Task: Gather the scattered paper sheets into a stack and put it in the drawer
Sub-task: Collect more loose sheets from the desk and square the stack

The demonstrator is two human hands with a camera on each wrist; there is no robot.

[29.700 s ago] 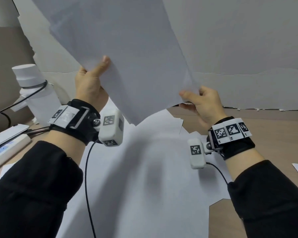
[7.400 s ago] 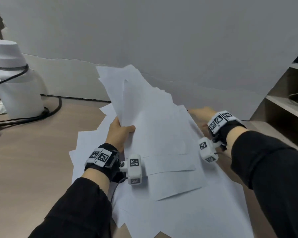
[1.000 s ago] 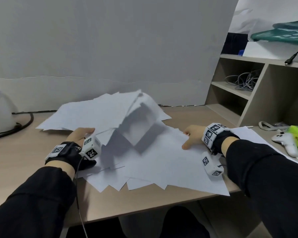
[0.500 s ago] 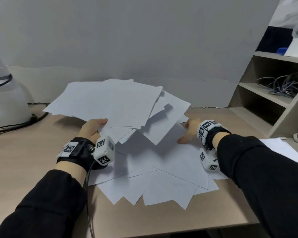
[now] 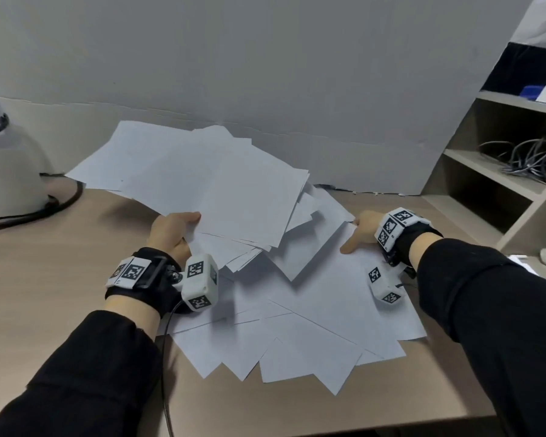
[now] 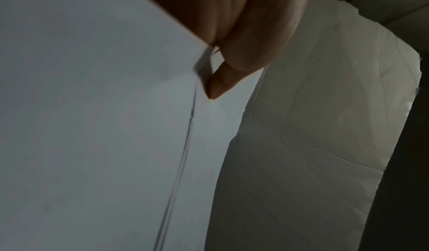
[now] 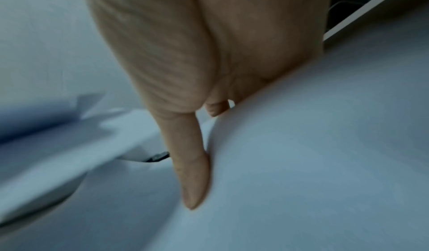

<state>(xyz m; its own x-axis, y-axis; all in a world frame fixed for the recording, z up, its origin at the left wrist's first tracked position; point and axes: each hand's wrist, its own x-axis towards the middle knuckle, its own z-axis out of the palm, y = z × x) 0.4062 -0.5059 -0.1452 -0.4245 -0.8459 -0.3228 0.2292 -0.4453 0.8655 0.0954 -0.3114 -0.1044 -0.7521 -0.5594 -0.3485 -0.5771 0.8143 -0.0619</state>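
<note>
Several white paper sheets [image 5: 312,310] lie fanned over the desk's middle and front. My left hand [image 5: 174,231] grips a loose bundle of sheets [image 5: 218,178] by its near edge, thumb on top, and holds it raised above the pile. In the left wrist view the thumb [image 6: 232,57] pinches the bundle [image 6: 92,126] from the side. My right hand [image 5: 360,228] lies on a sheet at the pile's right side. Its thumb [image 7: 192,172] is straight against the bulging sheet [image 7: 301,163], which hides most of the fingers. No drawer is in view.
A white rounded appliance [image 5: 7,168] with a black cable [image 5: 60,200] stands at the far left. A shelf unit [image 5: 501,190] holding tangled cables [image 5: 524,156] rises at the right. White board [image 5: 265,74] backs the desk. Bare desk [image 5: 44,263] lies left of the pile.
Over the last second my left hand has lifted its bundle higher and spread it over the pile's back. My right hand has stayed on the right-hand sheets, shifting a little.
</note>
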